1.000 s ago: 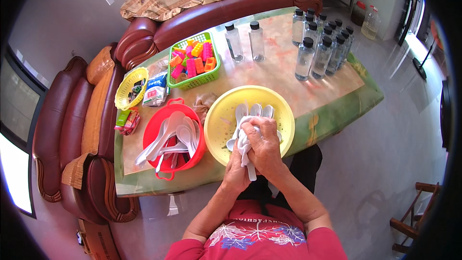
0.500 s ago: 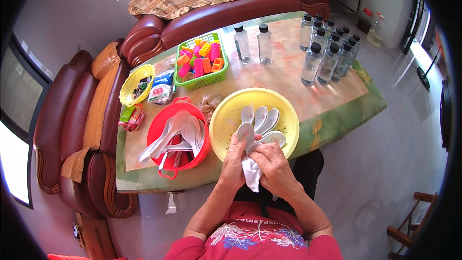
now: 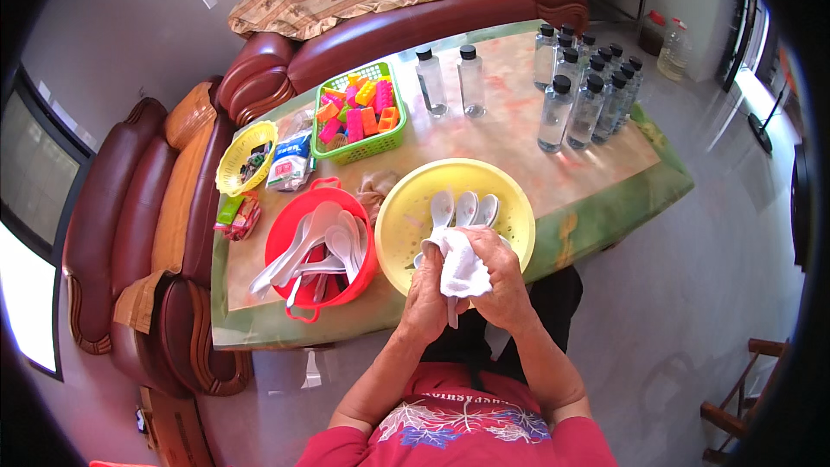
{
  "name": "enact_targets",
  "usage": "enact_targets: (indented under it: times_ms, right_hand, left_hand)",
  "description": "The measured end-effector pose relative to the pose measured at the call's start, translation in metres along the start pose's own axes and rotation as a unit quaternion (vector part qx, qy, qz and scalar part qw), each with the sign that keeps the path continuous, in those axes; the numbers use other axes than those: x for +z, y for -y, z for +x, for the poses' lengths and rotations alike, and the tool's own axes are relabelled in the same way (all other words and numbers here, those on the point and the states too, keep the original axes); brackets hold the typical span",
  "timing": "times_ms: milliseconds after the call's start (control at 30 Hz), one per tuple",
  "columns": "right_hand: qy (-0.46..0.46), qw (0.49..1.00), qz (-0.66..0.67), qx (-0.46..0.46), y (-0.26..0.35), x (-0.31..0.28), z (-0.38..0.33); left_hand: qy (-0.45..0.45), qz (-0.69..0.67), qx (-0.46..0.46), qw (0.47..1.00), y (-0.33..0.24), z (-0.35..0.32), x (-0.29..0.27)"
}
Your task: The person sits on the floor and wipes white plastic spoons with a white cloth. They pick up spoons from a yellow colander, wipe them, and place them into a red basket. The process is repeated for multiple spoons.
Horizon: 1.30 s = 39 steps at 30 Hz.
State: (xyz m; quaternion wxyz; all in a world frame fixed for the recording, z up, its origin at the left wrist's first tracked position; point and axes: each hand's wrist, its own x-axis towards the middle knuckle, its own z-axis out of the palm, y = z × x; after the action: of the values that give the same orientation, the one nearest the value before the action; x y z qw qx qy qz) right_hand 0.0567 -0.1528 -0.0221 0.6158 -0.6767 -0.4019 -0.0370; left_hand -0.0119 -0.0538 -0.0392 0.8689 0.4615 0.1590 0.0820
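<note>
Above the near edge of a yellow colander (image 3: 415, 195), both my hands are closed. My left hand (image 3: 424, 301) grips a white soup spoon (image 3: 452, 313), whose handle points down below the fingers. A white cloth (image 3: 462, 266) lies over the spoon's bowl, hiding most of it, and my right hand (image 3: 506, 281) pinches this cloth against the spoon. Several white soup spoons (image 3: 467, 207) rest in the colander, partly hidden by my hands. Left of it stands a red basket (image 3: 296, 303) holding larger white spoons (image 3: 320, 227).
Farther back are a green basket (image 3: 353, 152) of coloured blocks, two clear bottles (image 3: 472, 86) and a cluster of similar bottles (image 3: 558, 117). A yellow basket (image 3: 226, 169), packets (image 3: 291, 160) and a brown cloth (image 3: 374, 192) lie on the table (image 3: 605, 216). Sofas (image 3: 415, 22) stand beyond.
The white cloth has moved up from below the spoon to cover its bowl. The spoon's handle now shows beneath my hands, and my right hand has risen slightly.
</note>
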Motion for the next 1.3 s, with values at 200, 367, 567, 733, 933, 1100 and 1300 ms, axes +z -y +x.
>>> enact_targets:
  times_ms: [200, 367, 567, 733, 933, 1100, 1300]
  right_hand:
    - [-0.01, 0.999, 0.037, 0.028, 0.003, 0.012, -0.022]
    - [0.036, 0.999, 0.002, 0.022, 0.009, 0.016, -0.042]
    - [0.199, 0.975, 0.094, 0.026, 0.008, 0.002, -0.062]
    - [0.085, 0.978, 0.147, 0.123, 0.008, -0.008, -0.068]
    - [0.09, 0.975, 0.162, 0.126, 0.008, -0.004, -0.069]
    - [0.087, 0.974, 0.162, 0.132, 0.004, -0.005, -0.071]
    - [0.093, 0.972, 0.158, 0.149, 0.007, -0.008, -0.072]
  left_hand:
    - [0.048, -0.045, 0.095, 0.993, 0.0, -0.001, 0.004]
    - [0.071, -0.065, 0.11, 0.989, 0.001, 0.009, -0.015]
    - [-0.048, -0.156, 0.059, 0.985, -0.034, 0.006, -0.033]
    - [-0.185, 0.146, 0.219, 0.947, -0.088, 0.001, -0.078]
    - [-0.282, 0.565, 0.291, 0.719, -0.083, 0.003, -0.145]
    - [-0.283, 0.649, 0.227, 0.669, -0.079, 0.001, -0.142]
    - [-0.266, 0.682, 0.222, 0.644, -0.071, 0.003, -0.146]
